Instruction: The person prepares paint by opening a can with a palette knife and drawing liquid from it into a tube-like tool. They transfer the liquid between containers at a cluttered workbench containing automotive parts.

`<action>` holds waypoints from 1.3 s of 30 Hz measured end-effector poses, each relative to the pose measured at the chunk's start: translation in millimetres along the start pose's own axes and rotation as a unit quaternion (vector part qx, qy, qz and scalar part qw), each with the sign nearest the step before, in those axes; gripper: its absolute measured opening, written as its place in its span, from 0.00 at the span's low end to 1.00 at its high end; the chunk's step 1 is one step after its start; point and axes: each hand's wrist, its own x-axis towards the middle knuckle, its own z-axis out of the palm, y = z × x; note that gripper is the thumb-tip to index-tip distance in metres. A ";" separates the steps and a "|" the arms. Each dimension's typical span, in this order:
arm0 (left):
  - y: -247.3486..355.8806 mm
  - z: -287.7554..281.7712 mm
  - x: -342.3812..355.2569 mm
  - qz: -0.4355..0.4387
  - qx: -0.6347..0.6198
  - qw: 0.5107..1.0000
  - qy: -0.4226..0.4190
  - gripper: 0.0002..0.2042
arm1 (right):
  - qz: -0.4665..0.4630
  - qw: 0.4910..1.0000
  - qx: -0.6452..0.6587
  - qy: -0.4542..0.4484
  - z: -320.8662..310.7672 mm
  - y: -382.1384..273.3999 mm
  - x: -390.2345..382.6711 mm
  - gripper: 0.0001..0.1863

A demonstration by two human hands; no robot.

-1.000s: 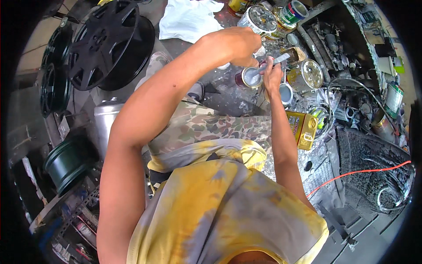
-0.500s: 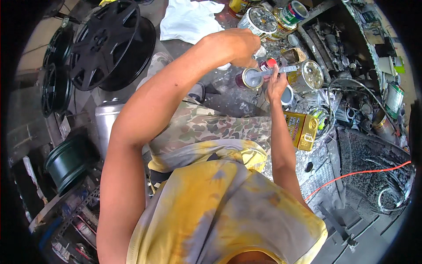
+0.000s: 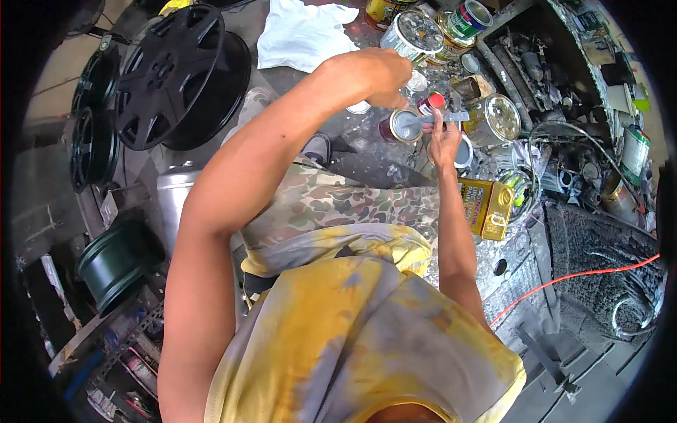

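Observation:
My right hand (image 3: 443,141) grips a grey flat stick (image 3: 457,117), whose other end reaches into an open can of grey paint (image 3: 406,125). Just behind the stick stands a small can with a red lid (image 3: 436,100). My left hand (image 3: 386,77) is curled above the paint can, its fingertips near the rim; whatever it holds, if anything, is hidden from me. A paint-smeared round tin (image 3: 499,117) stands right of the stick, and another open container (image 3: 463,151) is partly behind my right hand. A gold rectangular can (image 3: 486,209) stands beside my right forearm.
Black wheel rims (image 3: 163,77) lean at the left, with a green rim (image 3: 116,271) and a steel tank (image 3: 176,197). A white cloth (image 3: 303,32) lies at the top beside several stacked tins (image 3: 416,32). Clutter fills the right side, where an orange hose (image 3: 578,276) runs.
The stick in my right hand has swung flatter and my hand has moved slightly downward, uncovering more of the red lid. My left hand has shifted slightly left.

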 end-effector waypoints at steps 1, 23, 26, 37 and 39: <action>3.4 -1.1 2.7 -0.009 -0.001 1.000 -0.010 0.25 | -0.027 0.999 -0.040 -0.003 2.0 9.1 2.2 0.24; -0.2 -3.2 0.0 -0.029 0.011 0.999 -0.041 0.25 | 0.031 0.999 -0.022 -0.024 -3.5 -35.7 7.8 0.25; -0.4 1.3 9.1 -0.016 0.021 0.999 -0.039 0.25 | -0.054 0.987 -0.142 -0.057 -8.6 -16.2 6.7 0.24; 1.1 0.2 7.2 -0.012 0.021 0.999 -0.038 0.25 | -0.071 0.989 -0.129 -0.023 -6.2 9.7 10.6 0.26; 2.0 -1.2 7.0 -0.002 0.015 0.999 -0.030 0.25 | -0.180 0.958 -0.225 -0.015 2.1 25.5 7.3 0.27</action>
